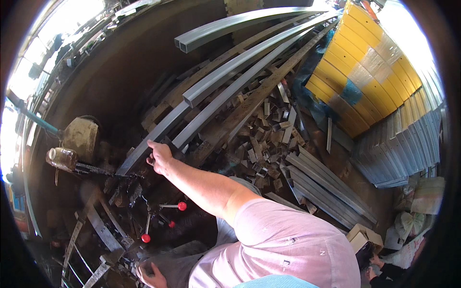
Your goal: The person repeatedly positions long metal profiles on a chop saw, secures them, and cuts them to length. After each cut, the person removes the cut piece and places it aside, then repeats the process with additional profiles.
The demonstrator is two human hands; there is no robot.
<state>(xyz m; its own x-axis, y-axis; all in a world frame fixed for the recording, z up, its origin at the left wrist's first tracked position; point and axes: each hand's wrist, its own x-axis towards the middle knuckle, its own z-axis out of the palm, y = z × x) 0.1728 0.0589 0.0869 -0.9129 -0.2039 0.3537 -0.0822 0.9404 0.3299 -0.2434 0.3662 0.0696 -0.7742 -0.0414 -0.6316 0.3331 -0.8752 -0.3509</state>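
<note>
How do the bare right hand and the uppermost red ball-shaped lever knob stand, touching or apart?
Apart: the head view shows a dark gap between right hand and uppermost red knob.

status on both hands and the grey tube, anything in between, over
Right hand at grey square tube; left hand low, below red-knobbed levers. Tube lies beside another long tube. In this view, levers sit between the hands.

From my remote seat, I have long silver square metal tubes (216,79) running from one o'clock to nine; a heap of short grey metal pieces (264,144) lies between them and long grey metal bars (331,189) at four; a yellow ribbed stack (345,53) at two.
</note>
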